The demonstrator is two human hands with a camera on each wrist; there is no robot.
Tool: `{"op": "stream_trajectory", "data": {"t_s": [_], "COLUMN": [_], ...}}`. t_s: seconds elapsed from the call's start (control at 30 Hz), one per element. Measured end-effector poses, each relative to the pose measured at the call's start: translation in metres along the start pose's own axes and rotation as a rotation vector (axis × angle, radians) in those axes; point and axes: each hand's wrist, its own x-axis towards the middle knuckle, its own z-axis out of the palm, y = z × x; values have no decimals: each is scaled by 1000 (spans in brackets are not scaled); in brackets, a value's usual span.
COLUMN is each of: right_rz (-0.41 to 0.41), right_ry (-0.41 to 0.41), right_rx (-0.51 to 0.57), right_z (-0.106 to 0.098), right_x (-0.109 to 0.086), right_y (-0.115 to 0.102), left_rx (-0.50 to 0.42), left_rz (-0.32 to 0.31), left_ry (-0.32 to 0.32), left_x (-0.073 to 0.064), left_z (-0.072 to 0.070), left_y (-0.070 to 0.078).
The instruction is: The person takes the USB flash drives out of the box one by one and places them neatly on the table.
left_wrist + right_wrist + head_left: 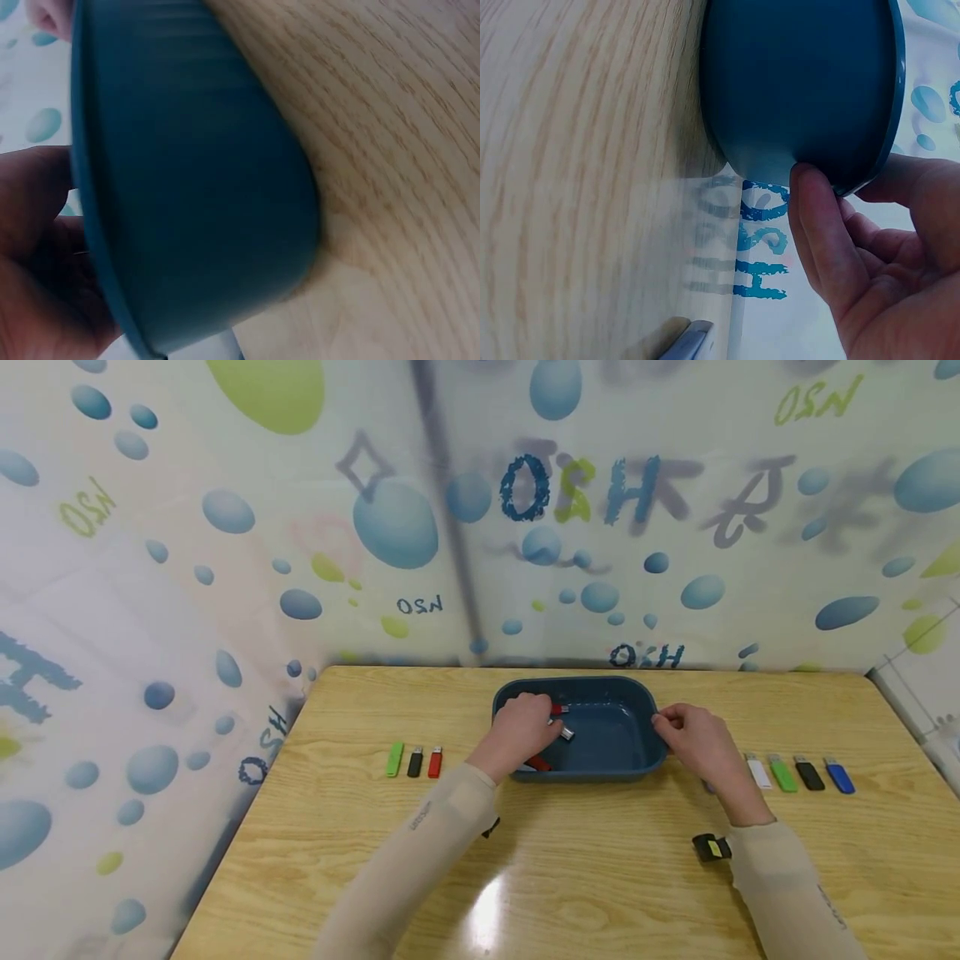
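A dark blue plastic tray [592,774] stands on the wooden table, with several USB sticks lying in its left part. My left hand [521,727] reaches over the left side into the tray. A silver-ended USB stick [567,733] shows beside its fingertips, and a red USB stick [538,763] lies below the hand. The tray wall hides part of those fingers in the left wrist view, so whether they grip a stick is unclear. At the right end, my right hand [877,247] pinches the tray's rim between thumb and fingers.
Left of the tray, a green USB stick [394,759], a black one [415,762] and a red one [435,762] stand in a row. Another row on the right includes white [758,771], green [782,773], black [809,773] and blue [839,775] sticks. A patterned curtain [570,568] hangs behind.
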Motion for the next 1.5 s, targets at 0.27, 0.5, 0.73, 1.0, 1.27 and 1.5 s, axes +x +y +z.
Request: {"op": "stream_trajectory", "data": {"t_s": [0.27,0.5,0.73,1.0,1.27,1.5], "right_rz": [-7,-10,-11,-5,4,5], "right_ry": [2,3,3,2,-1,-1], "right_rx": [-2,-4,-10,-7,-3,5], "right_z": [0,0,0,1,0,0], "right_x": [0,0,0,1,0,-1], "right_y": [1,1,2,1,0,0], "left_rx": [75,123,206,141,39,-21], "left_rz": [-45,-68,-74,-87,-66,-52], "left_ry": [6,-4,-19,-43,-91,-108], "left_x": [12,23,31,31,29,28], "left_z": [13,18,25,24,21,21], "left_y": [6,11,19,18,14,9]}}
